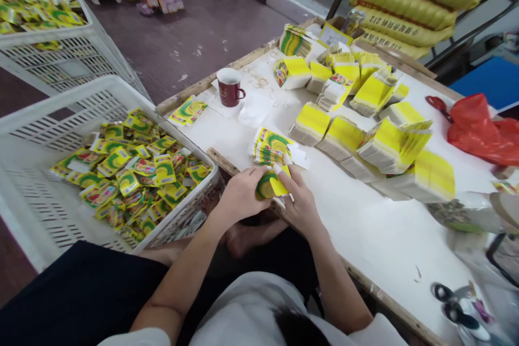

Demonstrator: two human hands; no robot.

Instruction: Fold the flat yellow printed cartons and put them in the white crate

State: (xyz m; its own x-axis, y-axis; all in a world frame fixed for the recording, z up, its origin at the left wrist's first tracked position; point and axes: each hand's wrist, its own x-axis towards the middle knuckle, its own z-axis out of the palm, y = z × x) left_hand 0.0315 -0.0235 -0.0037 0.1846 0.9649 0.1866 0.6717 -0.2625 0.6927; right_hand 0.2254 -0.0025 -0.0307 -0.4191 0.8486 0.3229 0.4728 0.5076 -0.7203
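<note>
Both my hands meet at the table's front edge around a small yellow and green printed packet (pixel 265 187). My left hand (pixel 246 192) wraps its fingers round the packet's left side. My right hand (pixel 299 197) grips a yellow card flap (pixel 279 185) at its right side; white coverings show on some of its fingertips. Just beyond the hands lies a fanned pile of flat yellow-green packets (pixel 271 146), with white card edges sticking out to the right. To my left, a white plastic crate (pixel 36 203) holds many finished-looking packets (pixel 130 178) in a loose heap.
Bundled stacks of yellow cards (pixel 351 135) cover the table's far right. A maroon mug (pixel 230 88) stands at the left edge beside flat packets (pixel 188 111). Scissors (pixel 454 308) lie near right, a red plastic bag (pixel 486 130) farther back. Another filled crate (pixel 60 57) stands behind.
</note>
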